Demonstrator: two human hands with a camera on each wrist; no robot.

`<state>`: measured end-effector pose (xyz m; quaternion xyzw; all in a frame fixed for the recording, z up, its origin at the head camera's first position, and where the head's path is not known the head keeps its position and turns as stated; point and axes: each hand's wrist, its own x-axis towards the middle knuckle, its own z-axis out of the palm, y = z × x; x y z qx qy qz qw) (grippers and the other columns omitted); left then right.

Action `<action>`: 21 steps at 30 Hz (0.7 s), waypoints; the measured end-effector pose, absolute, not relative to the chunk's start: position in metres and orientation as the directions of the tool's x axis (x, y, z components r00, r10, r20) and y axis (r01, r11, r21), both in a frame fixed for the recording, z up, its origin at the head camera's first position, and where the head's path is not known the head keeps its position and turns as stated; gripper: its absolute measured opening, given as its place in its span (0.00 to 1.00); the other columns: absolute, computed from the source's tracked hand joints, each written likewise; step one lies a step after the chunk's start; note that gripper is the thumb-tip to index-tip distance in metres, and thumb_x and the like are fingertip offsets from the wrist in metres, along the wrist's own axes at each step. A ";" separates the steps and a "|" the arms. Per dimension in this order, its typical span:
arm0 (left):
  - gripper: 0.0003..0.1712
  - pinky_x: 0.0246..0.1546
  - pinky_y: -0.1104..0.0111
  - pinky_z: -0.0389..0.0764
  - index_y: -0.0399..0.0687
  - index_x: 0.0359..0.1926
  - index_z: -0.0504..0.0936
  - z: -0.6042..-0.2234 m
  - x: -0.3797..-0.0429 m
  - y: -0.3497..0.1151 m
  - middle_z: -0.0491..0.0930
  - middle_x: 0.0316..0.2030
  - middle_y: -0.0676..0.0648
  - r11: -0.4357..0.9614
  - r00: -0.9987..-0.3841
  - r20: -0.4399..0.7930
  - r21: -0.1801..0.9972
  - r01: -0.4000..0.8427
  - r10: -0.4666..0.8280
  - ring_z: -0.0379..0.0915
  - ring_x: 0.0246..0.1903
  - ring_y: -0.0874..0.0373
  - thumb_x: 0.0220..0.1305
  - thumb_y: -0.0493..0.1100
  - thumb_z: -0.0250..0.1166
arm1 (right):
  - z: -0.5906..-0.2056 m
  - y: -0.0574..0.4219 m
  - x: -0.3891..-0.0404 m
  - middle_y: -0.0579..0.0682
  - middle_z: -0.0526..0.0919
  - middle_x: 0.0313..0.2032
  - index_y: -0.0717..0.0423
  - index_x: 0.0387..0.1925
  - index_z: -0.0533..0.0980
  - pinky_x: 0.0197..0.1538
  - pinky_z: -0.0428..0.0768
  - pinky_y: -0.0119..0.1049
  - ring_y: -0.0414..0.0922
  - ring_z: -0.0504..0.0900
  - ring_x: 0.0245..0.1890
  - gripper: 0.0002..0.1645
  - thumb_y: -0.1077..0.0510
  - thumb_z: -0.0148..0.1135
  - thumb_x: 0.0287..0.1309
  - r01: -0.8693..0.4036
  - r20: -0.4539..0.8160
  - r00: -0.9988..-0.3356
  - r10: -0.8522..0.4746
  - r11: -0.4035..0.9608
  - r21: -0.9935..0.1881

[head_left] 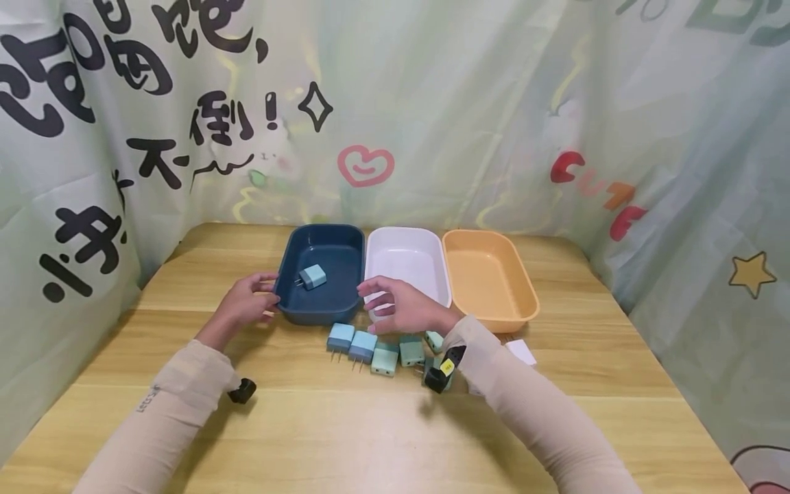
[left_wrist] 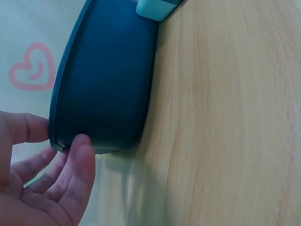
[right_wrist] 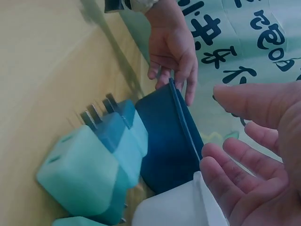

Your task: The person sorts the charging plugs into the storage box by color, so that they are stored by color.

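My left hand [head_left: 248,300] is at the left side of a dark blue tray [head_left: 317,317], its fingertips touching the wall near the front corner. In the left wrist view, the thumb lies by the tray's outer wall [left_wrist: 106,89]. One light blue charger plug [head_left: 313,276] lies inside this tray, prongs pointing left. My right hand [head_left: 404,307] hovers over the front of a white tray [head_left: 407,257], fingers loosely bent and holding nothing. In front of the trays sits a row of several blue and green charger plugs [head_left: 385,359]; my right wrist partly covers those at its right end.
An orange tray [head_left: 490,281] stands right of the white one, all three side by side. A small white piece [head_left: 521,352] lies by the right sleeve. Behind the wooden table [head_left: 345,439] hangs a printed curtain [head_left: 432,137].
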<state>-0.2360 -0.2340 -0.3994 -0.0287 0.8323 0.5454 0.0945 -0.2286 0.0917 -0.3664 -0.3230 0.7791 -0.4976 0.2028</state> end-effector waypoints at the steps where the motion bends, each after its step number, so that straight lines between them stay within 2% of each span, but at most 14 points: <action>1: 0.32 0.35 0.60 0.83 0.37 0.70 0.60 -0.399 -0.235 -0.234 0.64 0.59 0.31 0.404 -0.980 -0.193 0.901 -0.154 0.056 0.78 0.39 0.46 0.66 0.31 0.55 | -0.368 0.092 -0.226 0.62 0.71 0.60 0.62 0.62 0.67 0.58 0.75 0.43 0.60 0.74 0.57 0.37 0.67 0.71 0.50 -0.308 0.007 -0.705 -0.709 0.296 -0.904; 8: 0.32 0.37 0.59 0.83 0.39 0.71 0.60 -0.397 -0.237 -0.233 0.64 0.60 0.31 0.404 -0.980 -0.191 0.902 -0.154 0.053 0.79 0.40 0.46 0.67 0.31 0.55 | -0.373 0.096 -0.216 0.64 0.73 0.57 0.68 0.61 0.66 0.58 0.75 0.45 0.60 0.75 0.56 0.34 0.69 0.69 0.53 -0.343 0.014 -0.704 -0.710 0.324 -0.882; 16: 0.32 0.38 0.59 0.83 0.39 0.71 0.59 -0.395 -0.236 -0.232 0.64 0.61 0.31 0.421 -0.978 -0.204 0.892 -0.164 0.050 0.78 0.42 0.44 0.68 0.32 0.54 | -0.384 0.101 -0.207 0.63 0.74 0.57 0.67 0.60 0.67 0.56 0.76 0.40 0.57 0.76 0.56 0.33 0.66 0.69 0.54 -0.418 0.009 -0.678 -0.735 0.376 -0.827; 21: 0.32 0.37 0.59 0.83 0.39 0.71 0.59 -0.395 -0.236 -0.232 0.64 0.61 0.31 0.412 -0.978 -0.201 0.896 -0.163 0.051 0.78 0.40 0.46 0.67 0.31 0.55 | -0.392 0.104 -0.203 0.62 0.73 0.59 0.67 0.60 0.68 0.59 0.74 0.41 0.56 0.75 0.58 0.33 0.64 0.70 0.54 -0.493 0.039 -0.663 -0.748 0.397 -0.774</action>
